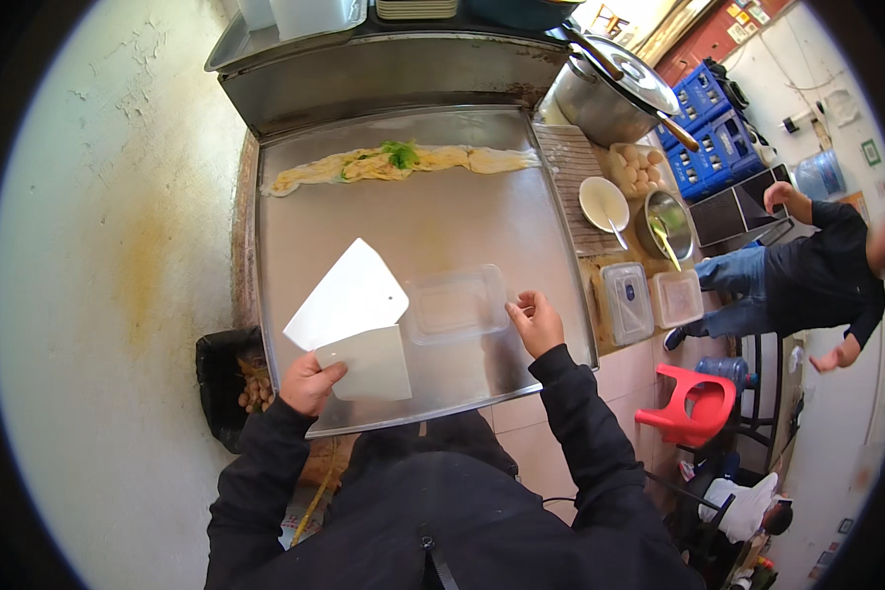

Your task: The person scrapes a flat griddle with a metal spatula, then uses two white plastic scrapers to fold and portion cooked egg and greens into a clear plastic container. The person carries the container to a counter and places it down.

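My left hand (312, 385) grips a beige flat scraper (369, 365) by its left edge, thumb on top. Its upper edge meets a bright white flat scraper (350, 295) with a small hole near one corner; whether the hand also holds that one is unclear. My right hand (537, 323) has curled fingers beside the right rim of a clear plastic container (459, 304) on the metal worktop (413, 221). I cannot tell whether they touch the rim. Along the worktop's far side stretches a long strip of egg-coated flatbread (457, 159), topped with green lettuce (400, 153).
To the right are a cream-coloured bowl (596, 198) with a spoon, a metal bowl (680, 214), eggs (638, 168), lidded plastic boxes (627, 302) and a large pot (605, 103). A black bin (221, 376) holds eggshells. A person (818, 265) stands near a red stool (693, 405).
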A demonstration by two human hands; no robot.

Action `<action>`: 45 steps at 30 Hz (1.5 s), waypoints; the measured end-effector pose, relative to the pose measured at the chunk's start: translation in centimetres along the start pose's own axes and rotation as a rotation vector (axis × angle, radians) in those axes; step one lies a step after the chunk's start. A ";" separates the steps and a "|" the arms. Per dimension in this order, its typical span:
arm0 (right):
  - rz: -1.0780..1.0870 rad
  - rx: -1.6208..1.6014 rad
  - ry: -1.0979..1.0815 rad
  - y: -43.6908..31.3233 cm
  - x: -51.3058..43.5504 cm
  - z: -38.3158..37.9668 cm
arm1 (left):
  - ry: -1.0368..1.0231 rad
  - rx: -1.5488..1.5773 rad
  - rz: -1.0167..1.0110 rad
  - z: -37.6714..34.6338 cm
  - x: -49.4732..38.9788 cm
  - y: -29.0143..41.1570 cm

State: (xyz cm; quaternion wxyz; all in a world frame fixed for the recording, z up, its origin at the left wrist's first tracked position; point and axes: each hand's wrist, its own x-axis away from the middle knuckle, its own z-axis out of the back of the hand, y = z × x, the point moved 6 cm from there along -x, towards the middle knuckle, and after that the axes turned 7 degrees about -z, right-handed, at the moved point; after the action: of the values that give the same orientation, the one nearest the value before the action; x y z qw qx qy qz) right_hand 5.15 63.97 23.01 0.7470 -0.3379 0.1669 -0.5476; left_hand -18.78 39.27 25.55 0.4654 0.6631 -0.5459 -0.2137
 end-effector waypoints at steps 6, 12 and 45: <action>-0.245 -0.929 -0.756 -8.1 4.0 -5.0 | -0.299 0.100 0.198 -5.1 -4.8 -1.1; -0.488 -1.206 -0.462 -8.1 -5.5 -6.1 | -0.417 -0.064 0.250 -4.2 -13.0 2.3; -0.775 -1.287 -0.523 -6.6 -19.6 -14.8 | -0.185 -1.591 -0.449 -2.6 -46.1 5.3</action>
State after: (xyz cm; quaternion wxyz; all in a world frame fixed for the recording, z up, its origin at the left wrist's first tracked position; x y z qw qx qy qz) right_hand -15.39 76.37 14.60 0.1763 -0.8548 0.1404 -0.4674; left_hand -33.94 82.97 20.97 0.6949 0.2089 -0.1227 -0.6771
